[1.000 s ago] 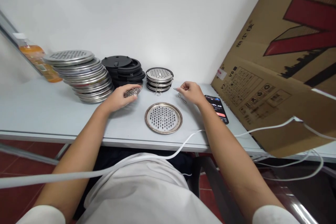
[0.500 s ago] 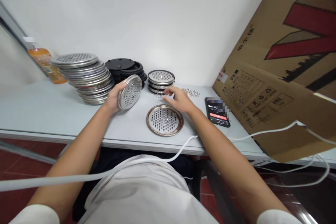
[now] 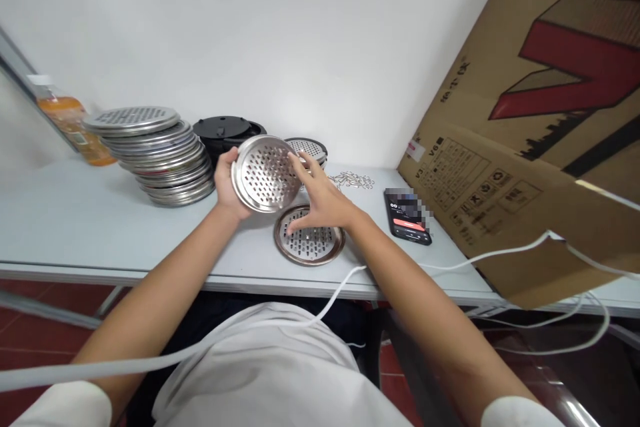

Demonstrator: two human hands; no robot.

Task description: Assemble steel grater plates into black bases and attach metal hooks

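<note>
My left hand point(image 3: 226, 181) holds a round perforated steel disc point(image 3: 263, 173) tilted up above the table. My right hand point(image 3: 323, 197) touches the disc's right edge with its fingertips; whether it pinches a small wire clip I cannot tell. Below the hands a second perforated steel disc point(image 3: 310, 243) lies flat on the table. A pile of small wire clips point(image 3: 353, 179) lies just right of the hands.
A stack of large steel discs point(image 3: 155, 153) stands at the left, black lids point(image 3: 223, 130) behind, a short stack of small discs point(image 3: 313, 147) beside them. A phone point(image 3: 407, 217), a cardboard box point(image 3: 540, 120), an orange bottle point(image 3: 67, 117) and a white cable point(image 3: 380, 260) are nearby.
My left hand lifted a steel disc from the table and brought it up toward the middle. My right hand moved left from the clip pile to the disc's edge.
</note>
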